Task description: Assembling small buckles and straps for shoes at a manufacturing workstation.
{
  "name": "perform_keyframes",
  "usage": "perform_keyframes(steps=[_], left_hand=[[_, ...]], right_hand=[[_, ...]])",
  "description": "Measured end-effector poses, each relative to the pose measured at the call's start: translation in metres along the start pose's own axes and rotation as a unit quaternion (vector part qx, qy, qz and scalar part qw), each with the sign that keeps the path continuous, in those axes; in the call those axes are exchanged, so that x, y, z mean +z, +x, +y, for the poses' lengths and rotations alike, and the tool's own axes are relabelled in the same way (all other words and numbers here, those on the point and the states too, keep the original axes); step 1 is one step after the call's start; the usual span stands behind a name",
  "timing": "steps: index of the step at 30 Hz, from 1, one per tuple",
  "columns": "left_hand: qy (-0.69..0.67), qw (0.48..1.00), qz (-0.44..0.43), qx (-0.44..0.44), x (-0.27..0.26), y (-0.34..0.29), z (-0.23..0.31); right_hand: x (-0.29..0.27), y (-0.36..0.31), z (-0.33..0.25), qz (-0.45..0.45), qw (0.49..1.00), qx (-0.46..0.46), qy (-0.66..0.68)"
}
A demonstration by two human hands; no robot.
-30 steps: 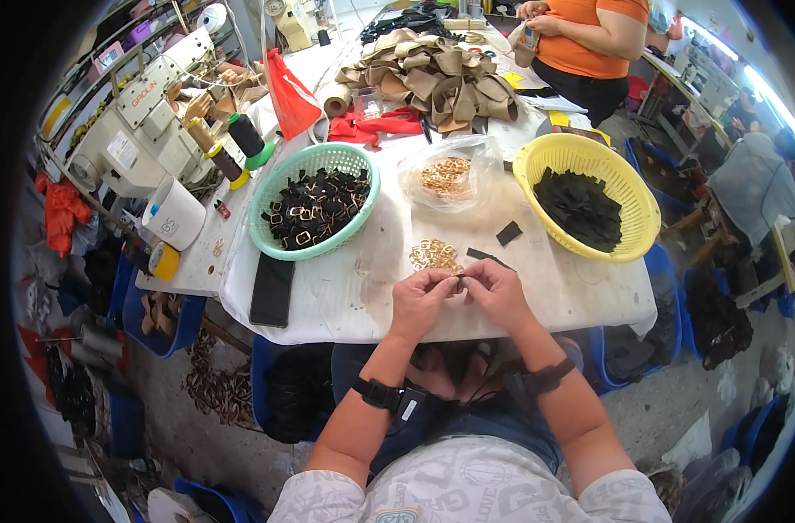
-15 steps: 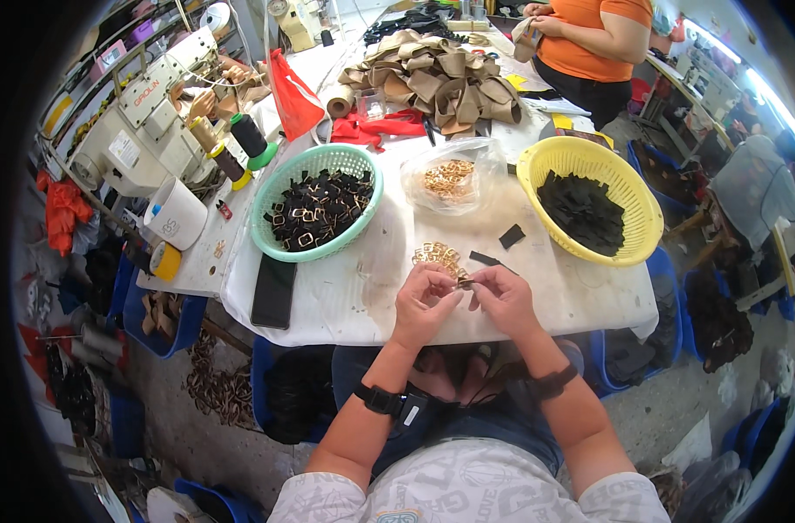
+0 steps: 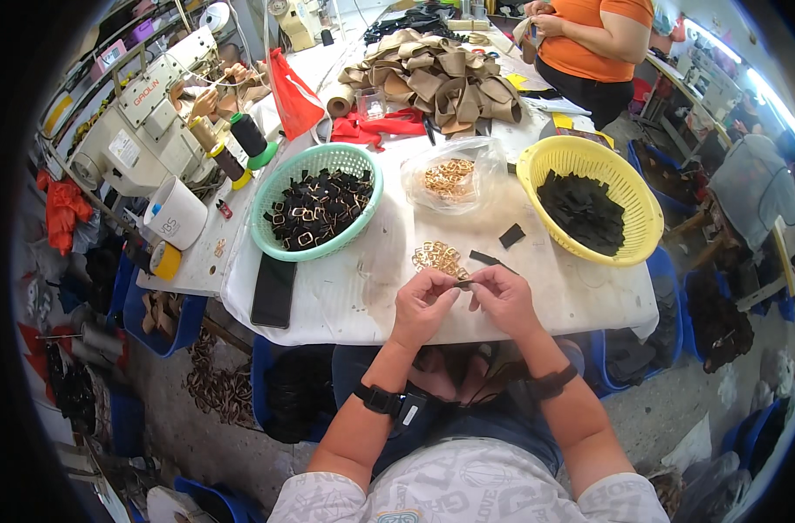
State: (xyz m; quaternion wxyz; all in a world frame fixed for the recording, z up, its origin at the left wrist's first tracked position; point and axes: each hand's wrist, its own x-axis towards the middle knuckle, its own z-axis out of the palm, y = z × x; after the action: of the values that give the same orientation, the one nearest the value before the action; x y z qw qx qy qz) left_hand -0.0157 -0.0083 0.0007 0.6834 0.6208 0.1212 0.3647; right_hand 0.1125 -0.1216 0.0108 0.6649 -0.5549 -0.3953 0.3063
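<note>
Now both hands (image 3: 463, 301) pinch black strip (image 3: 464, 283)

The small dark piece (image 3: 464, 283) pinched between the hands is mostly covered by fingertips and too small to make out, the person in orange (image 3: 589, 44) at the far end of the bench (image 3: 362, 296) is cut off above the chest by the picture's top edge.

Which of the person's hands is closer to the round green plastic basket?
Left. The left hand sits just below the round green plastic basket, to its right; the right hand is farther right, toward the yellow basket.
</note>
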Motion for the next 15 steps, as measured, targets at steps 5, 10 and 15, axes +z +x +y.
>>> perform_keyframes(steps=[5,10,15], left_hand=[[0.036,0.999,-0.009,-0.021,-0.0045,0.0000,-0.0001],[0.063,0.997,-0.032,-0.017,-0.0064,0.0007,0.0030],[0.022,0.999,-0.019,-0.044,-0.0047,0.0013,0.0051]], right_hand=[[-0.0047,0.0025,-0.0002,-0.017,0.999,0.037,-0.002],[-0.0095,0.0065,-0.0041,-0.044,0.996,0.064,0.036],[-0.0092,0.0071,-0.0040,-0.036,0.996,0.068,0.047]])
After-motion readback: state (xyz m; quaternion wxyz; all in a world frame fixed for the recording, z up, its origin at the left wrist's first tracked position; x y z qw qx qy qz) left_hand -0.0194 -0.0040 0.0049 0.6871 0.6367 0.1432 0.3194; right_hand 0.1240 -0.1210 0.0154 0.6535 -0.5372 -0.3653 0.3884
